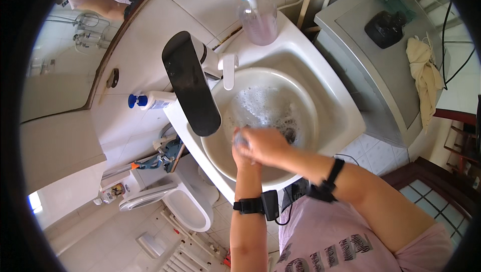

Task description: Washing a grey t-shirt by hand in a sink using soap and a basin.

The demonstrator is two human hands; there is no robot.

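My left hand and my right hand are pressed together over a round off-white basin set in the white sink. The right hand lies across the left, with its fingers curled over. A small greyish patch shows between them; whether it is lather or an object I cannot make out. Below the hands the basin holds sudsy water with foam and a dark patch near its right side. Just left of the hands, the faucet with its dark broad top reaches over the basin's rim.
A clear pump bottle with a blue top stands at the sink's back corner. A white bottle with a blue cap is left of the faucet. On the right, a grey washing machine carries a beige cloth. A toilet is lower left.
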